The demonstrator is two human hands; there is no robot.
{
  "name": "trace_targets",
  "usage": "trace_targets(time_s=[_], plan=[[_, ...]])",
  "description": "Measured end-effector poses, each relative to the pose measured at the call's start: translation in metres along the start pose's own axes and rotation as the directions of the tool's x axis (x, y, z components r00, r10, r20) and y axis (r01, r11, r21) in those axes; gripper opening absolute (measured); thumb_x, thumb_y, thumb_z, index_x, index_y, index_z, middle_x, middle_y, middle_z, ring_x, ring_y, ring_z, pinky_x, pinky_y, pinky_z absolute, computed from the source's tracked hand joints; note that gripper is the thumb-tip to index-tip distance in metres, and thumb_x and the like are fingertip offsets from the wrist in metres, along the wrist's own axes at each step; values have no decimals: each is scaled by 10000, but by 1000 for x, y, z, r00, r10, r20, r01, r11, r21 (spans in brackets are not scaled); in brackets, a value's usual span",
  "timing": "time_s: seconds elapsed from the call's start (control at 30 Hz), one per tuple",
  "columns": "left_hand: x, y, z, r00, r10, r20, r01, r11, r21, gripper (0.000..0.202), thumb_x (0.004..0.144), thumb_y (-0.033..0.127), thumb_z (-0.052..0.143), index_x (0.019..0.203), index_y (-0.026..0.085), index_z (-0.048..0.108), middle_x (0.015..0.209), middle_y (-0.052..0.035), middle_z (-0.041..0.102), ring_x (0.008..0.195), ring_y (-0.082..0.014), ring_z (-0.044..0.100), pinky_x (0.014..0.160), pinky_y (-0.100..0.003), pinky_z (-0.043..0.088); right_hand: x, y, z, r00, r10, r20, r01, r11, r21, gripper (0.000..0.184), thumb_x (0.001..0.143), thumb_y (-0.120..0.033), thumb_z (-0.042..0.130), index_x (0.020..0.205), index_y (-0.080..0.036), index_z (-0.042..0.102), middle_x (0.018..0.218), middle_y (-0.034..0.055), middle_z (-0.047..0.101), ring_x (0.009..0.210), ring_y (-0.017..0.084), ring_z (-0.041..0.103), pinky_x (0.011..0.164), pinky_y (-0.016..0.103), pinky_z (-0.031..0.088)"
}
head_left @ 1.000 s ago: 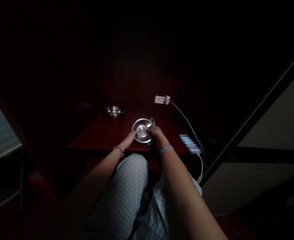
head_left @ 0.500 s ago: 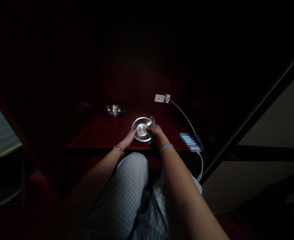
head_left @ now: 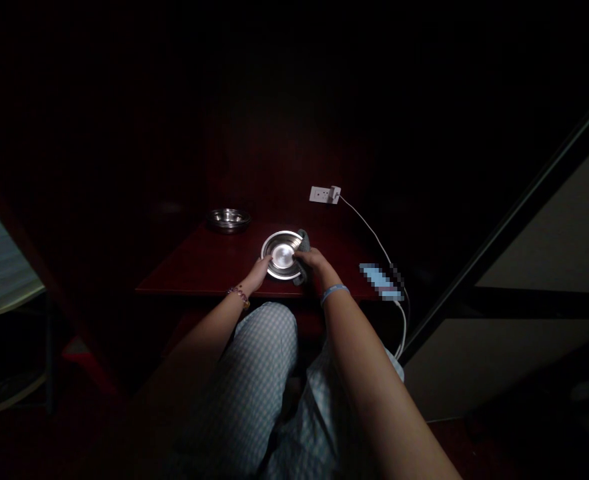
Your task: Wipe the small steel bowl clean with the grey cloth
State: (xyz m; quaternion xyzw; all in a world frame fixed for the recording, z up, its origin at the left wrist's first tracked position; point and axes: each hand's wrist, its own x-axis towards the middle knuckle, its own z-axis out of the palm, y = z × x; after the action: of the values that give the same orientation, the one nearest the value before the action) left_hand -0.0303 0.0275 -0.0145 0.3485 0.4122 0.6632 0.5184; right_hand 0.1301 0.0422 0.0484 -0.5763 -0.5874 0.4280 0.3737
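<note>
A shiny steel bowl [head_left: 280, 252] is tilted toward me at the near edge of a dark red table [head_left: 199, 267]. My left hand [head_left: 260, 269] grips the bowl's lower left rim. My right hand [head_left: 310, 259] is closed on a grey cloth [head_left: 303, 239] pressed against the bowl's right rim. A beaded bracelet is on my left wrist, a light blue band on my right.
A second steel bowl [head_left: 228, 219] rests at the table's back left. A white wall socket [head_left: 324, 194] holds a charger whose cable runs down to a phone [head_left: 380, 281] at the table's right edge. My checked trousers fill the foreground. The room is very dark.
My right hand with the cloth has shifted slightly along the bowl's right rim. The bowl and both hands sit a little higher in view as my head tips.
</note>
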Motion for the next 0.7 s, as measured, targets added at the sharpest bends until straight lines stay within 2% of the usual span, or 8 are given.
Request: trace_targets(time_s=[0.13,0.23,0.33,0.43,0.57,0.7], plan=[[-2,3,1,997,-29,-74,27,999,-28,123,780,169,586,839,117,681,790,-95,728,952,-248,704,1010,-398,491,-9,-10,1,998,62,20,-62,998,2,88,804,-141,672,887,-141,699,827,67,736,719,170,683,785,312,578],[-5,6,1,996,-41,-81,36,998,-61,107,785,206,595,818,127,659,728,-84,709,917,-255,703,964,-398,517,-20,-18,0,987,60,147,-66,997,34,66,827,-152,669,887,-153,697,809,43,733,676,141,650,796,304,572],[-7,8,-1,998,-23,-62,17,996,-89,135,766,238,628,854,140,659,780,-101,730,981,-279,705,964,-406,520,-29,-22,-2,967,63,246,-78,996,49,103,857,-156,638,941,-139,696,827,36,740,673,126,648,811,283,571],[-8,7,-1,998,-22,-57,18,997,-69,144,773,247,623,863,142,660,835,-121,751,1045,-297,698,1010,-423,498,-34,-23,-2,959,113,259,-125,992,31,163,882,-125,599,1012,-126,696,843,37,751,693,126,666,811,268,579],[-9,5,0,999,-16,-42,12,997,-76,152,816,219,558,868,128,669,893,-128,763,1043,-263,706,1055,-405,471,-37,-25,-2,948,180,263,-198,979,44,179,909,-79,569,1028,-121,697,893,54,765,760,148,711,794,271,599],[-11,5,1,1000,-9,-14,8,997,-79,134,817,205,577,866,131,678,907,-125,766,1047,-257,706,1062,-402,468,-39,-29,-2,949,198,246,-215,976,43,199,918,-48,565,1063,-117,683,969,72,765,831,162,736,832,296,616]])
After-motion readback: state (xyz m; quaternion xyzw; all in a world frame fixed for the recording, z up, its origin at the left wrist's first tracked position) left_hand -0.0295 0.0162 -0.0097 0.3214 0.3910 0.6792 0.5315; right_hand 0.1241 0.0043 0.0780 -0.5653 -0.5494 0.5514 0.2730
